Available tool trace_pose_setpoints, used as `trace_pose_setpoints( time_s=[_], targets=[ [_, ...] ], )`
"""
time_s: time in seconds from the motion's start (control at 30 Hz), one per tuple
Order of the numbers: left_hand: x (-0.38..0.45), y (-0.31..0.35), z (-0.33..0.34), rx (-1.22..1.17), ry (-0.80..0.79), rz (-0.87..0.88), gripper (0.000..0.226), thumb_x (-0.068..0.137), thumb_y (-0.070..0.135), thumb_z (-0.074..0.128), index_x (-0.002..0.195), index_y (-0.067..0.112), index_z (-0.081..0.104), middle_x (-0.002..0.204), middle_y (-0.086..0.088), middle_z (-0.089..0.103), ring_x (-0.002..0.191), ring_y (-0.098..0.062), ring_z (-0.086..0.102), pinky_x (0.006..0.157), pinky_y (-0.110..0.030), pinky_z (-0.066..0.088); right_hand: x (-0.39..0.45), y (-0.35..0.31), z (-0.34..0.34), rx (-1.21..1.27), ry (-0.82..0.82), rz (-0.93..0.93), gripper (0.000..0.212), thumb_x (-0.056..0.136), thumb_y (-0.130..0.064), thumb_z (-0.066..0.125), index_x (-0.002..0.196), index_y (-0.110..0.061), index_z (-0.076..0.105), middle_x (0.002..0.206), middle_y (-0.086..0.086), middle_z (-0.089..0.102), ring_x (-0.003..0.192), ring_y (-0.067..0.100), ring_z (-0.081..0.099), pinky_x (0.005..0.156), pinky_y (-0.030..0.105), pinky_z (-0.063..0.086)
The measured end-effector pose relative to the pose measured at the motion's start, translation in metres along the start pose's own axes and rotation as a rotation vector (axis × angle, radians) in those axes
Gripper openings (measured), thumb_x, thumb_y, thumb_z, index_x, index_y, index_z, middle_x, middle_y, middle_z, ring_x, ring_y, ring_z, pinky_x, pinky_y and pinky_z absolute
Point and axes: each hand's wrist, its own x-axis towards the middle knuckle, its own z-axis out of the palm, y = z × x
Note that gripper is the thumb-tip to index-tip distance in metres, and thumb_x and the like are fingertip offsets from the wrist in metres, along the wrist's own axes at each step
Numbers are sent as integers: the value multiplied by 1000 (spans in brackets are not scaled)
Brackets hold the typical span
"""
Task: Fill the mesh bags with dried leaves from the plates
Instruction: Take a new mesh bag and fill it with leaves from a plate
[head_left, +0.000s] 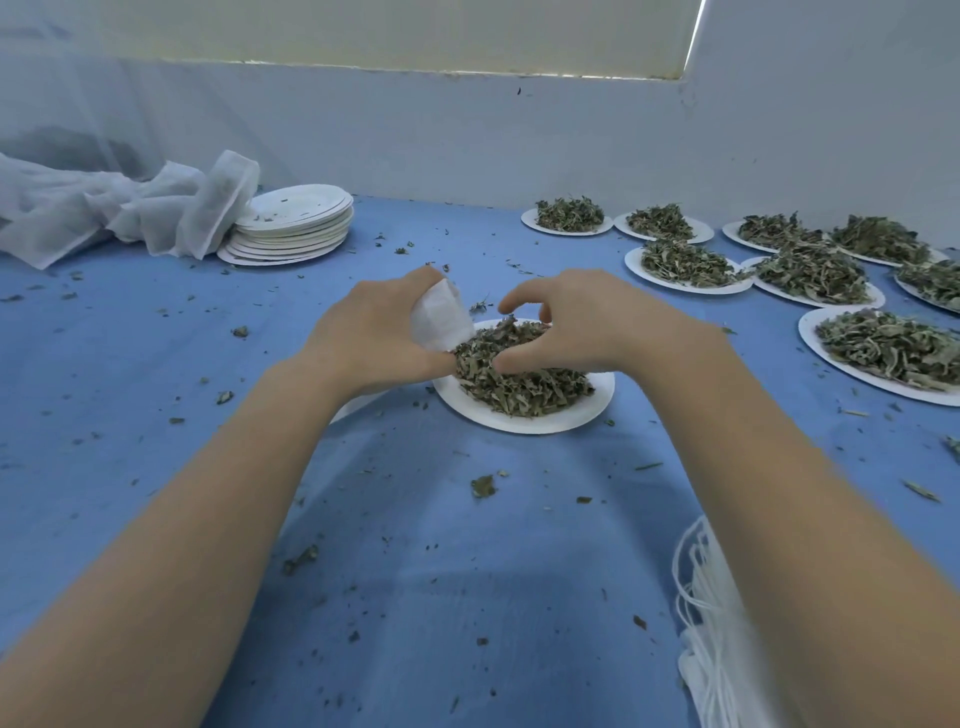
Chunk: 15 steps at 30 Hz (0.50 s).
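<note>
A white paper plate (597, 402) heaped with dried green leaves (519, 387) sits in the middle of the blue table. My left hand (374, 332) grips a small white mesh bag (439, 317) at the plate's left edge, its mouth down against the pile. My right hand (582, 322) hovers over the far side of the heap with fingers curled, clutching a bunch of leaves beside the bag's mouth.
Several more plates of leaves (691, 262) crowd the right side. A stack of empty plates (291, 226) stands at back left beside crumpled white netting (130, 208). White bags with drawstrings (711, 623) lie at lower right. Leaf crumbs litter the blue cloth (156, 338).
</note>
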Motion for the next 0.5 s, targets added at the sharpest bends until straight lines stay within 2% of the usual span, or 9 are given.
trace_pose_setpoints(
  time_s=[0.1,0.17,0.27,0.4,0.5],
  targets=[
    [0,0,0,20,1,0,61,57,46,59,115,34,47,86,4,52,82,-21,48,59,-29,34,7,-1,13,-17,49,15,50,84,-48,57,131,-37,46,118,3,54,103,20,50,76,29,38],
    [0,1,0,28,1,5,58,62,43,64,116,33,47,82,6,50,82,-22,47,61,-29,34,9,-3,20,-65,56,3,40,89,-40,54,127,-29,53,116,2,59,106,21,52,71,25,37],
    [1,0,0,43,5,9,58,64,38,66,118,32,46,84,4,50,83,-23,46,63,-29,34,9,-2,19,-26,145,-22,24,89,-26,56,109,-21,68,101,0,67,87,13,51,63,22,39],
    [2,-2,0,52,-5,15,58,67,33,68,120,32,45,92,2,54,87,-23,48,67,-31,40,6,5,5,98,212,-29,14,87,-25,63,96,-24,73,80,-8,62,76,9,55,60,18,41],
    [2,-1,2,68,-17,28,59,67,32,68,122,31,45,97,2,55,90,-22,48,70,-32,43,0,8,-4,243,255,-50,13,84,-21,68,96,-24,74,77,-7,66,74,7,61,72,14,45]
  ],
)
